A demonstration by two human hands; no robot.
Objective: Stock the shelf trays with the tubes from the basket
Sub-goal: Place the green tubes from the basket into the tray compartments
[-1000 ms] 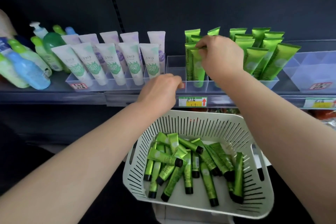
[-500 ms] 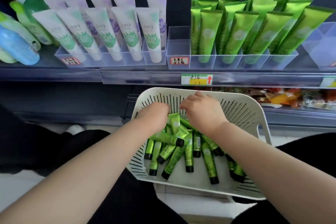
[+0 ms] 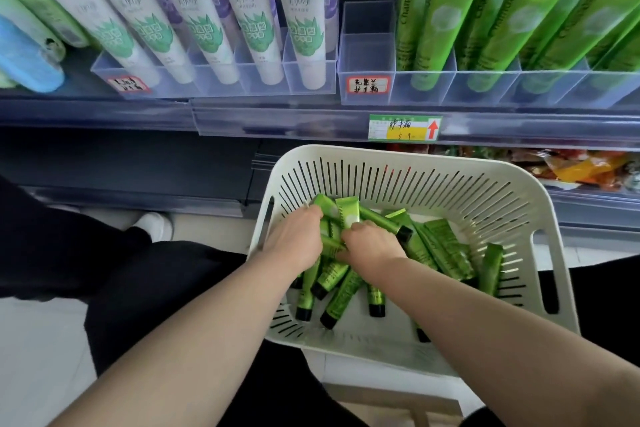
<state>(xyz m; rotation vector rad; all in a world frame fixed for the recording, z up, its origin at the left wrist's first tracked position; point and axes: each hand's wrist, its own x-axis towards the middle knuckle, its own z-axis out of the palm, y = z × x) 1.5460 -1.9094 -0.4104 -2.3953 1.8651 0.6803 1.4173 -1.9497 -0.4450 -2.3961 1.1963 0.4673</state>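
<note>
Head: hands [image 3: 298, 240] [image 3: 373, 246] grip tubes [image 3: 445, 248] inside basket [image 3: 381, 153].

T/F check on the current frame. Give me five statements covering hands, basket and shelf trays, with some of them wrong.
1. Both the left hand and the right hand are down in the basket, among the loose green tubes. True.
2. The leftmost compartment of the green tray is full. False: it is empty; the compartments to its right hold the shelved green tubes.
3. The loose green tubes have black caps. True.
4. The white tubes stand to the right of the shelved green tubes. False: they stand to the left.
5. The basket is blue with solid walls. False: it is white with slotted walls.
</note>
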